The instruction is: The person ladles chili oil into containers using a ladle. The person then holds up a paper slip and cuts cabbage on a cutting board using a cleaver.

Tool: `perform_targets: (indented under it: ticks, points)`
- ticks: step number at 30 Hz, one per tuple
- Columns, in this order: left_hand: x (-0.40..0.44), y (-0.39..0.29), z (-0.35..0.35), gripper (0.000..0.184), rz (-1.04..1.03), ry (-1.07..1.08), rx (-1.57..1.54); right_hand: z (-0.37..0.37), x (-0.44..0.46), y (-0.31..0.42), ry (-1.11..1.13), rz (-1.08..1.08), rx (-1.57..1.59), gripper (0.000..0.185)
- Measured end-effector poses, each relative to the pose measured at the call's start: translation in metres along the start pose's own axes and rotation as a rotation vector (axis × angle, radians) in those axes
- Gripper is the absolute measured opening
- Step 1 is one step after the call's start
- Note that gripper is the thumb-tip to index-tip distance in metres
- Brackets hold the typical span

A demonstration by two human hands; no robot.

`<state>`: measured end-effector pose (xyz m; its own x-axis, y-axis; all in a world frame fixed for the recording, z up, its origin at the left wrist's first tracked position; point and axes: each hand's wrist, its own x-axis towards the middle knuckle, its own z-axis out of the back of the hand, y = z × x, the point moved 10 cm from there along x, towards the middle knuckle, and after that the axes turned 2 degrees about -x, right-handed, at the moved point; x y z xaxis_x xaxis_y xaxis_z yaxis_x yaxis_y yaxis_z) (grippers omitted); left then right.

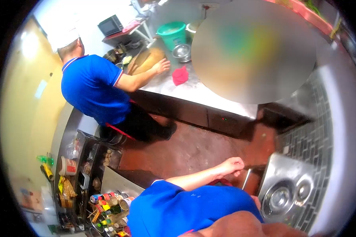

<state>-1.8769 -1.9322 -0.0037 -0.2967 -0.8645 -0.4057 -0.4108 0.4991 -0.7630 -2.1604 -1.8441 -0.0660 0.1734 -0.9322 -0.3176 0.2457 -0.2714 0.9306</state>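
Observation:
My left hand (230, 166) reaches out in front of my blue shirt (186, 205). Its fingers are loosely curled in, and I see nothing in them. Just right of it, apart from the fingers, is a thin pale rod (247, 179). A small patch of skin at the right edge of my shirt may be part of my right hand (256, 202); its fingers cannot be made out. Beside that patch stands a steel stove top (273, 168) with a large round burner (281, 200) and a smaller one (303, 190).
Across the red floor (178, 150), a person in blue (91, 85) stands at a counter (217, 93), one hand by a brown board (146, 61). A red cloth (180, 76), steel bowls (181, 52) and green bucket (172, 35) are there. Bottles (110, 209) and shelves (83, 170) stand left.

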Motion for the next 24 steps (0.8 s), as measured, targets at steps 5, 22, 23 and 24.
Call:
perform_targets:
  ticks: [5,22,23,24]
  points:
    - [-0.03,-0.022,0.085,0.015,-0.009,-0.231,-0.074,-0.068,0.1,-0.005,0.252,-0.022,-0.157,0.021]
    - [-0.029,-0.165,0.252,0.016,-0.237,-0.728,-0.291,-0.257,0.393,0.096,0.622,0.237,-0.433,0.023]
    - [-0.017,-0.181,0.261,0.017,-0.248,-0.714,-0.263,-0.256,0.413,0.093,0.592,0.221,-0.397,0.023]
    - [-0.004,-0.199,0.269,0.019,-0.257,-0.7,-0.237,-0.254,0.43,0.094,0.561,0.204,-0.362,0.023]
